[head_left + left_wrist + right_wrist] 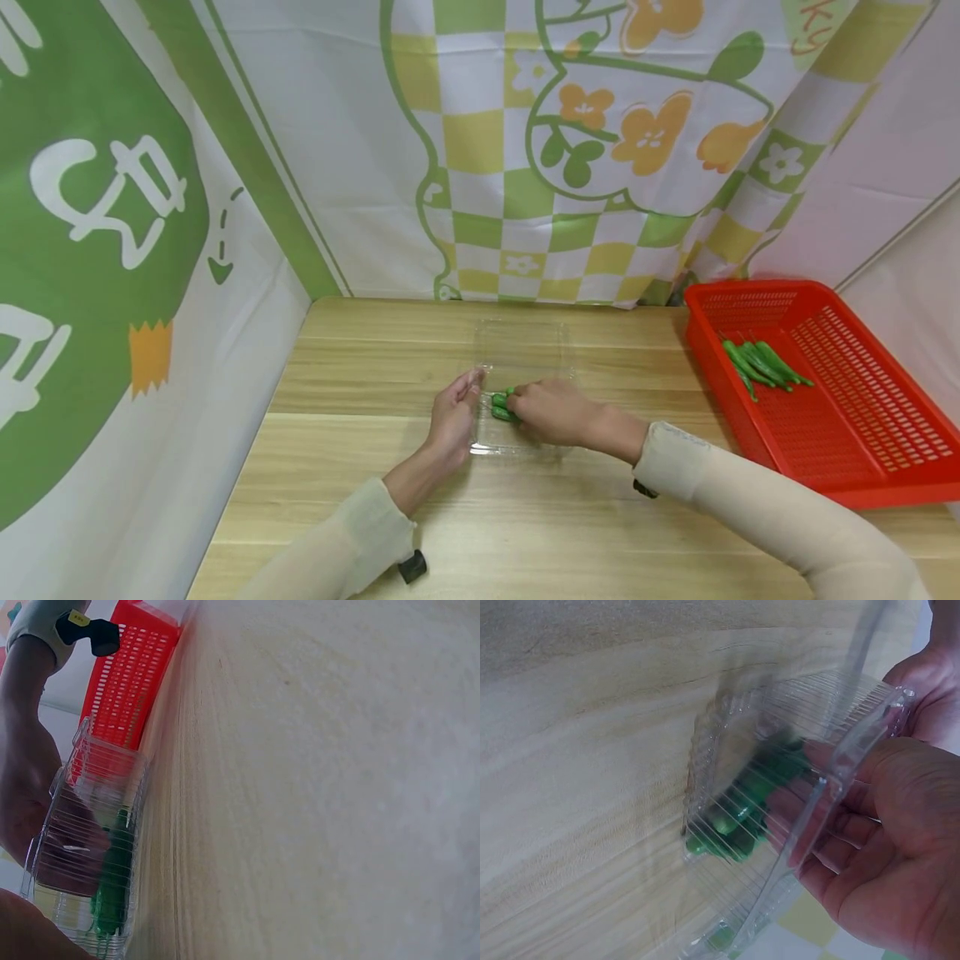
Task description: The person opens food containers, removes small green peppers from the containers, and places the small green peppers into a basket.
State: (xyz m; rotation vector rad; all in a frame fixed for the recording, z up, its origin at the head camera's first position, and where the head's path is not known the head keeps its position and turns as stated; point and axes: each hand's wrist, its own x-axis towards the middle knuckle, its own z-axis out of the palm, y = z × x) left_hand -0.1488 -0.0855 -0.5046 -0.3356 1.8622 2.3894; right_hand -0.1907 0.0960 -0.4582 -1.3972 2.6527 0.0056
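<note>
“Green peppers [499, 412], one small bunch: location?”

“Inside the base of a clear container [480, 451], toward its left part. Exact count not legible, as the fingers cover some of them.”

“Right hand [555, 410], state of grip?”

“Reaching into the base, thumb and fingers bent about the bunch and pinching it. The right wrist view shows this through ribbed plastic, partly blurred.”

“Left hand [450, 421]?”

“At the container's left edge, its grip holding that edge between thumb and fingers.”

“Container, particulars?”

“Transparent plastic, two parts. Lid [521, 343] spread out on the far side, base nearer the person. Stands on the desk [375, 358], a pale wood-grain top with lengthwise streaks.”

“Any second lot of the same goods?”

“Yes: further peppers [761, 364], green and slender, side by side in a red basket [862, 358], nearer its far end, thin stems pointing away from the person.”

“Basket, particulars?”

“Plastic, slotted walls, broad rim. Placed at the right end of the desk, well apart from the container.”

“Surroundings?”

“Behind the desk, one hanging cloth [472, 142], checked in green, yellow and white, with orange flowers. To the left, a white sheet [247, 367] with a large green printed shape. On the person, cream sleeves [352, 533].”
</note>
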